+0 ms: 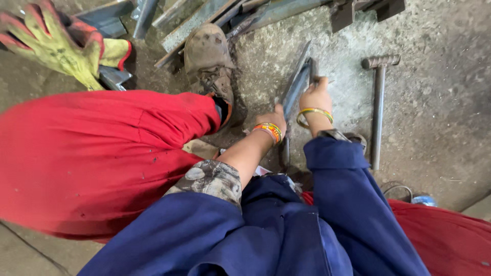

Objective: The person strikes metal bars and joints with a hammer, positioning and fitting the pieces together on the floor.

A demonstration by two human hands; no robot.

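A flat grey metal bar [295, 82] stands on edge on the dusty floor, leaning away from me. My left hand [273, 120] grips its lower end, thumb up against the metal. My right hand [316, 96] is closed around a small dark tool or piece pressed against the bar's right side; what it is I cannot tell. Both wrists carry coloured bangles, and blue sleeves cover my forearms. My red trouser leg [97, 153] and worn brown boot [208, 59] lie left of the bar.
A metal hammer [378, 102] lies on the floor right of my hands. Steel bars and angle pieces [204, 15] are piled at the top. A yellow and red work glove [56, 43] lies at the upper left.
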